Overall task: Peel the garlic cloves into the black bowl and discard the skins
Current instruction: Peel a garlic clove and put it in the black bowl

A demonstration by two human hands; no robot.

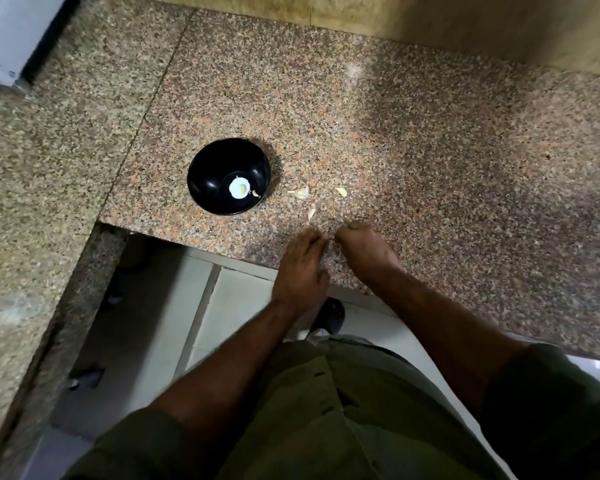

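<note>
Both hands, left hand (300,268) and right hand (362,249), meet fingertip-to-fingertip, grip unclear, garlic cloves (302,193) just beyond.

The black bowl (228,176) stands upright on the speckled granite counter (413,140), round and glossy, with a white patch at its bottom and a small pale clove (255,193) beside that patch. Just right of the bowl lies an unpeeled garlic clove (301,192); farther right lies another clove (342,191). A thin pale piece (311,213) lies right of the bowl, nearer the counter's front edge.
</note>
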